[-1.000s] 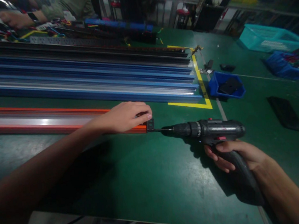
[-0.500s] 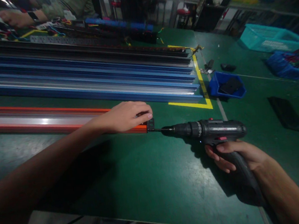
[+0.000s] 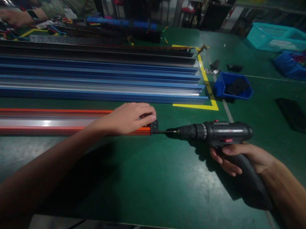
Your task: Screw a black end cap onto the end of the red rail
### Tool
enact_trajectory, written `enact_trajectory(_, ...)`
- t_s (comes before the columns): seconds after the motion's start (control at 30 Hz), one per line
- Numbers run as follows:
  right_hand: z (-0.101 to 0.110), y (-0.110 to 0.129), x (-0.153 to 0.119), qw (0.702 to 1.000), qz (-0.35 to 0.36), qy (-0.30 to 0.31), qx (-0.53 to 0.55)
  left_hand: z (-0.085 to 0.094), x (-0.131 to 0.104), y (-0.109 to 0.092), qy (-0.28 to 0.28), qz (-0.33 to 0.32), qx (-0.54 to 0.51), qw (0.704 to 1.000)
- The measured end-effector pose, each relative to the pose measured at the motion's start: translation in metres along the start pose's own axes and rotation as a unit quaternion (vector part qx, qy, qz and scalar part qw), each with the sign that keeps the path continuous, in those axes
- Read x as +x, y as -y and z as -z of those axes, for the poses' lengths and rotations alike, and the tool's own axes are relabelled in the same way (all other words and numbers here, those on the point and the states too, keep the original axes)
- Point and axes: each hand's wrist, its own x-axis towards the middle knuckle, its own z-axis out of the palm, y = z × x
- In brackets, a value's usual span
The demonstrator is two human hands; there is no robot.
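1. Leftmost, a long metal profile with orange edges and a silvery channel lies on the green table; if the steadying pressure slackens, it could slide or swing.
2. Over its right end, the left hand holds on with bent fingers; their tips sit near the bit's line, so a slip could nick them.
3. At that end stands a small black slotted bracket, which might twist if pushed off-centre.
4. Next, a thin metal bit seems to meet the bracket's lower part, though contact is too small to confirm; a tilt could make it skid.
5. Rightmost, the right hand wraps the handle of a black pistol-shaped cordless drill; held single-handed, it might kick under torque.
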Motion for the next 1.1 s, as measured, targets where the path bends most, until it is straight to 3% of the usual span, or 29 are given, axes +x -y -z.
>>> enact_trajectory(1.1, 0.0000, -0.0005, 0.0001, 1.000, -0.001, 0.007, 0.005, 0.0008, 0.0001, -0.0002, 0.004, 0.004, 0.007, 1.000)
